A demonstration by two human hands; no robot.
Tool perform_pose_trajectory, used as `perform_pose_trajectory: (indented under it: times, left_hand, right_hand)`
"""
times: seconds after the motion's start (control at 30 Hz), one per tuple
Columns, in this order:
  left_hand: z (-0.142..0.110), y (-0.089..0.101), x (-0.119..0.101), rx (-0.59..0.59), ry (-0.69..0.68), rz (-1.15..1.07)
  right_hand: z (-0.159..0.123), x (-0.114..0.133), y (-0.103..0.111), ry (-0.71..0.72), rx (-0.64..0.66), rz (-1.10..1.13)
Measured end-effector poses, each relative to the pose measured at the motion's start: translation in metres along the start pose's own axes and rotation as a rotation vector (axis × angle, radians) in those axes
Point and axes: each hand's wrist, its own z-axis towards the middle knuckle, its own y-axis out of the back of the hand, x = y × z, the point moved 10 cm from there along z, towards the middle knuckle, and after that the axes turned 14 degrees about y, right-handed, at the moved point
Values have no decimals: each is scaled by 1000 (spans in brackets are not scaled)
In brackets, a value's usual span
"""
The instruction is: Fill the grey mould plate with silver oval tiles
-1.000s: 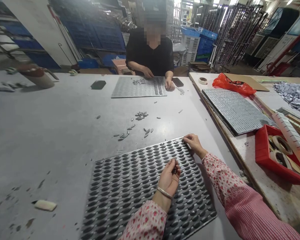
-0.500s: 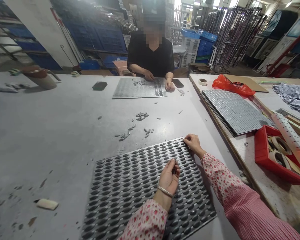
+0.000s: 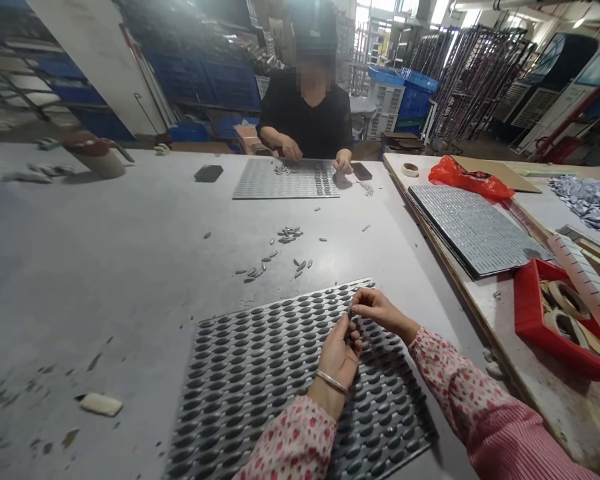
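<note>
A grey sheet (image 3: 260, 373) with rows of dark oval shapes lies on the table before me. Above its right part, my left hand (image 3: 341, 350) is curled closed, palm up, around small dark oval pieces that its fingers partly hide. My right hand (image 3: 377, 310) meets it at the fingertips, pinching a small oval piece (image 3: 350, 309) between thumb and finger. Beyond the sheet, several loose grey oval pieces (image 3: 290, 233) are scattered on the table.
Across the table a person (image 3: 305, 120) in black works over another patterned sheet (image 3: 280, 190). To the right are stacked sheets (image 3: 475, 227), a red plastic bag (image 3: 470, 179) and a red box (image 3: 535, 313) with tape rolls. A white marker-like tool (image 3: 100, 404) lies at left.
My right hand has left the sheet's far right corner and come back to my left hand's fingertips, where it now pinches a piece. My left hand has barely moved.
</note>
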Motion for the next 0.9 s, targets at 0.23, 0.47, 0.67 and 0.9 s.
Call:
perform_pose_trajectory:
  times: [0.23,0.47,0.67,0.9]
  left_hand:
    - [-6,3,-4,-25,18,-52]
    - [-8,9,0,-25,46,-81]
    - [-10,17,5,-54,79,-67]
    - [-11,18,12,-46,121,-78]
  right_hand:
    - [25,-20,51,-18,-294,-174]
    - [38,-31,76,-114,-165,-756]
    - [44,-33,53,-59,68,-925]
    - [44,-26,33,-9,121,-953]
